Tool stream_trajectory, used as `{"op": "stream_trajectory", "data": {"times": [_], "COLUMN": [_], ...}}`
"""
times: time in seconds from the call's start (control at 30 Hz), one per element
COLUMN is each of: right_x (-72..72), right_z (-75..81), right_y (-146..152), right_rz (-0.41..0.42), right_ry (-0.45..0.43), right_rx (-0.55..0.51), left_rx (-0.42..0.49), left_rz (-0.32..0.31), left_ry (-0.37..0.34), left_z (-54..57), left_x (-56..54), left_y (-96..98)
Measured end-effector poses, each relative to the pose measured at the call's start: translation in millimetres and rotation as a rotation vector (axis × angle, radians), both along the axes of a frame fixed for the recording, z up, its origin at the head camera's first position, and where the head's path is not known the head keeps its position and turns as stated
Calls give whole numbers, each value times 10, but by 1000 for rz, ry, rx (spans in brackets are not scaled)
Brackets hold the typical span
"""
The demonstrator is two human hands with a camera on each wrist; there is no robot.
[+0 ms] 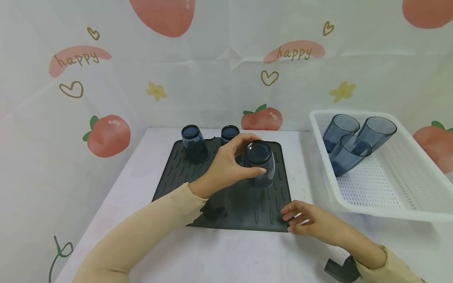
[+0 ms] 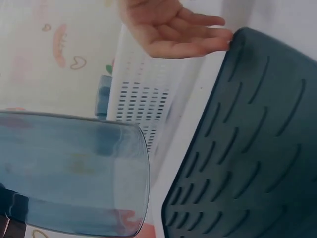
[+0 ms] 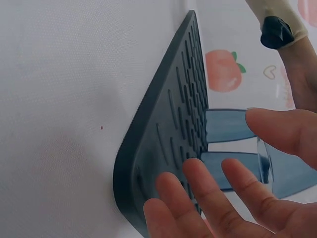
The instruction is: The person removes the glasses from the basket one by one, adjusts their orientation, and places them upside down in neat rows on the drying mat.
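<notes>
My left hand (image 1: 230,163) grips an upside-down blue glass (image 1: 262,167) between thumb and fingers, over the right part of a dark ridged drying mat (image 1: 244,208). In the left wrist view the held glass (image 2: 74,173) fills the lower left, apart from the mat (image 2: 247,139). Two more blue glasses, one at the back left (image 1: 194,145) and one at the back middle (image 1: 229,133), stand upside down on the mat. My right hand (image 1: 311,222) holds nothing; its loosely bent fingers hover by the mat's front right corner. In the right wrist view its fingers (image 3: 198,198) are spread.
A white perforated plastic basket (image 1: 371,214) stands on the right of the white table (image 1: 219,255). Three blue glasses (image 1: 350,153) lean together in its left end. Behind the table hangs a white fruit-patterned cloth (image 1: 212,78).
</notes>
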State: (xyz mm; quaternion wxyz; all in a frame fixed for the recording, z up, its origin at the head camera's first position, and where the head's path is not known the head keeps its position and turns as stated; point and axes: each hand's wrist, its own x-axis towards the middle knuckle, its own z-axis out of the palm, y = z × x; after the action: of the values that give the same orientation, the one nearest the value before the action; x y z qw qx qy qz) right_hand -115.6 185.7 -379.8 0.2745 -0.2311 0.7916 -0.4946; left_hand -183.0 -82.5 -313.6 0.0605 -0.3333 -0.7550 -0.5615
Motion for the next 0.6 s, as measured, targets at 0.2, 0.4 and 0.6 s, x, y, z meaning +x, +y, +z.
{"op": "stream_trajectory", "data": {"times": [0.2,0.4,0.6], "right_x": [-11,-19,-22], "right_z": [14,11,22], "right_y": [-12,-9,-9], "right_rz": [-2,13,17], "right_ry": [-13,7,10], "right_rx": [8,-7,-6], "left_rx": [23,80,107], "left_rz": [-11,-7,78], "left_ry": [32,33,-19], "left_z": [92,153,148], "left_x": [-110,-254,-388], "left_y": [117,227,349]}}
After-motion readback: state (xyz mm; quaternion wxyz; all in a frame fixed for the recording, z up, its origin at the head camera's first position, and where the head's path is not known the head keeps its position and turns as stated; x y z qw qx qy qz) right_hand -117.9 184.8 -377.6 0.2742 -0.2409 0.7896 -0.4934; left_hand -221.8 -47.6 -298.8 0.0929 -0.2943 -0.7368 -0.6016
